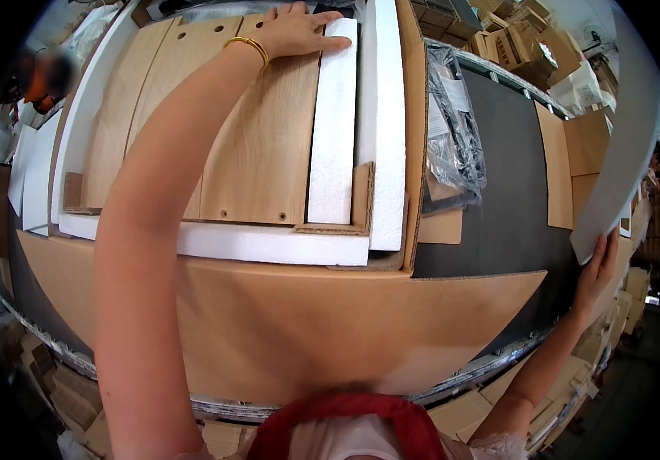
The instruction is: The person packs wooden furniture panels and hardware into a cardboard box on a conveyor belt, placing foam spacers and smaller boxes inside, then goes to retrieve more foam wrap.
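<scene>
My left hand (295,32) reaches to the far end of an open cardboard box (415,153). Its fingers are spread, with the thumb and forefinger over the far end of a white foam strip (335,130). That strip lies along the right side of light wood-grain boards (261,146) with small round holes near their ends. Out at the far right, my right hand (599,268) grips the lower end of a long pale grey strip (621,146), which rises along the edge of the view. The palm side of that grip is partly hidden.
White foam edging (268,244) and cardboard corner pieces (362,192) frame the boards. A near box flap (345,322) folds out toward me. Clear plastic-wrapped parts (454,130) lie right of the box on a dark table surface (506,153). A person in orange (36,96) appears far left.
</scene>
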Motion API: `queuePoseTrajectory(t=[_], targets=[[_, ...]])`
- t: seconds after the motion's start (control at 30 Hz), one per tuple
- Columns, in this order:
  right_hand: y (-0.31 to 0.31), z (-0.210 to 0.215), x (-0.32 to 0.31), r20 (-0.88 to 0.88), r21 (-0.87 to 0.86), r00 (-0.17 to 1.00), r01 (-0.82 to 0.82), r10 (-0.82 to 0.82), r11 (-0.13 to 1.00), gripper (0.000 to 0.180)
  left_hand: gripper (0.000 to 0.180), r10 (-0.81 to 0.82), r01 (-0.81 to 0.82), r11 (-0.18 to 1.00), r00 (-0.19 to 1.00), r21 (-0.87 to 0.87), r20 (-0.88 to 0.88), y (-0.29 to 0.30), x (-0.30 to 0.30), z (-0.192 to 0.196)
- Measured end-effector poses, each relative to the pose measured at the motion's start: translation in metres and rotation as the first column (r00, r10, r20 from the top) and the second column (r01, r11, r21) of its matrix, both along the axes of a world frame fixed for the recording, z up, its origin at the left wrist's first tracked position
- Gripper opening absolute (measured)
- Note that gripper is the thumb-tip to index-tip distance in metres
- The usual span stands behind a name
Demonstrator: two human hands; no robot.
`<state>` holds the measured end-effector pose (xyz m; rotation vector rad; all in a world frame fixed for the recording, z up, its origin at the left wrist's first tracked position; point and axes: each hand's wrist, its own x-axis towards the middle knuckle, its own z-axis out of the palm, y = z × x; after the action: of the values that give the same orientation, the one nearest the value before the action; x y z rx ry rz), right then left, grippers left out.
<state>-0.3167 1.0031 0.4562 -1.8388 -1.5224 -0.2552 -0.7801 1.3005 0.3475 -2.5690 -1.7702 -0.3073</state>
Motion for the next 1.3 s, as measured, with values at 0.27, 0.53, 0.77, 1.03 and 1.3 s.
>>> queuePoseTrajectory(t=[0.27,0.53,0.77,1.03,1.3], targets=[[-0.035,-0.012,0.028,-0.019,-0.067,0.999,-0.032,0.031,0.997,0.037,0.076,-0.014,0.025,0.993,0.996,-0.117,0.091,-0.031,0.005,0.016],[-0.064,-0.055,0.007,-0.003,-0.106,0.992,-0.122,0.123,0.987,0.038,0.06,0.367,-0.381,0.924,0.911,-0.042,-0.186,-0.101,-0.209,0.039],[-0.114,-0.025,-0.026,-0.111,0.009,0.989,0.1,-0.098,0.995,0.04,0.052,0.254,-0.283,0.955,0.936,-0.093,-0.245,-0.116,-0.233,0.032],[-0.031,0.041,-0.212,0.364,-0.124,0.877,-0.289,0.314,0.949,0.033,0.034,0.111,-0.105,0.981,0.993,0.163,-0.028,-0.014,-0.269,0.047],[0.163,0.048,-0.337,0.609,-0.183,0.665,-0.413,0.433,0.892,0.029,0.038,0.122,-0.122,0.992,0.992,0.04,0.009,0.033,-0.253,0.015]])
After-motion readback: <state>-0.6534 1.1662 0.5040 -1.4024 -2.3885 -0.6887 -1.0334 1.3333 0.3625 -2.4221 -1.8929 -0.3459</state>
